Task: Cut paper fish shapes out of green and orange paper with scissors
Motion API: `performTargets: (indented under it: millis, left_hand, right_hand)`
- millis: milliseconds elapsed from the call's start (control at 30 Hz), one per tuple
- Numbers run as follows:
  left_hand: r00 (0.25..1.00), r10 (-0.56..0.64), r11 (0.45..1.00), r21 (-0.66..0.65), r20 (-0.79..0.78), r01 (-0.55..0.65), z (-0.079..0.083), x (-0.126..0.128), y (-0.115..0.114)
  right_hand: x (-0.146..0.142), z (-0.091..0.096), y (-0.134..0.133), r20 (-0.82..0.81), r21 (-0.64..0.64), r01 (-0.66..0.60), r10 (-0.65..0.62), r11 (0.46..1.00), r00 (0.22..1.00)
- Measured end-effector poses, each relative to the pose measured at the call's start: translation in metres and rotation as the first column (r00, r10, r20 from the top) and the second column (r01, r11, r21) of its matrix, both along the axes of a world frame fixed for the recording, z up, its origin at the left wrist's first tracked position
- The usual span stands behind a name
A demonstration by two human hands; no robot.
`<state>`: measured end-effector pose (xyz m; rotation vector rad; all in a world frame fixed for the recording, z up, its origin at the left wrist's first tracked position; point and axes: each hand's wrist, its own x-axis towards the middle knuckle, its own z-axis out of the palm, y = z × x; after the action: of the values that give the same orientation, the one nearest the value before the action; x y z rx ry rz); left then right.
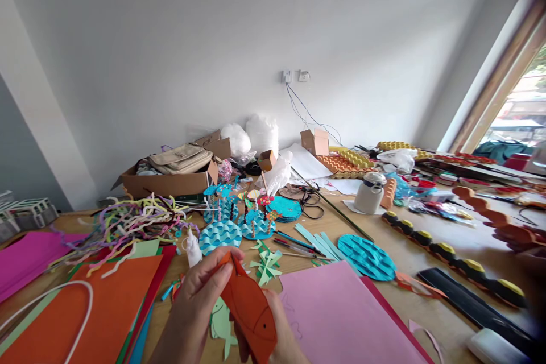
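An orange paper fish shape (251,311), with a drawn outline and a black dot for an eye, is held up low in the middle. My left hand (210,284) pinches its upper, narrower end between thumb and fingers. Wrapped around the lower right edge of the paper is my right hand (279,327), its fingers mostly behind the sheet. A pale green paper fish (220,325) lies on the table beneath my hands. Close by are green paper scraps (265,263) and a white glue bottle (193,249).
Pink paper (328,310) lies at right, orange sheets (91,301) at left. Pipe cleaners (140,222) are heaped beyond them. Behind stand blue wavy paper models (220,236) and a cardboard box (170,186). A black strip (469,307) and an egg-carton caterpillar (452,257) lie right.
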<state>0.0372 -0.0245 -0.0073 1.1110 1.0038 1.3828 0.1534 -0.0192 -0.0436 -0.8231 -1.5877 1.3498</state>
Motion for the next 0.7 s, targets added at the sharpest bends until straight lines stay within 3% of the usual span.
performTargets:
  millis: [167,467,633,700]
  left_hand:
    - [0.992,-0.059,0.993,-0.095,0.11,0.069,0.004,0.006,-0.001]
    - [0.98,-0.109,0.99,-0.074,0.167,0.123,0.001,0.006,-0.005]
    - [0.984,-0.072,0.996,-0.042,0.166,0.079,0.004,0.007,-0.004]
    - [0.991,0.001,0.999,-0.033,0.132,0.003,0.004,0.008,-0.001]
  right_hand:
    - [0.001,-0.008,0.004,-0.021,-0.049,-0.013,0.012,0.999,1.0]
    - [0.007,-0.01,0.001,-0.096,-0.14,-0.065,0.051,0.988,0.994]
    - [0.009,-0.003,-0.003,-0.157,-0.201,-0.117,0.086,0.973,0.984]
    - [0.009,-0.001,-0.003,-0.148,-0.224,-0.153,0.121,0.963,0.982]
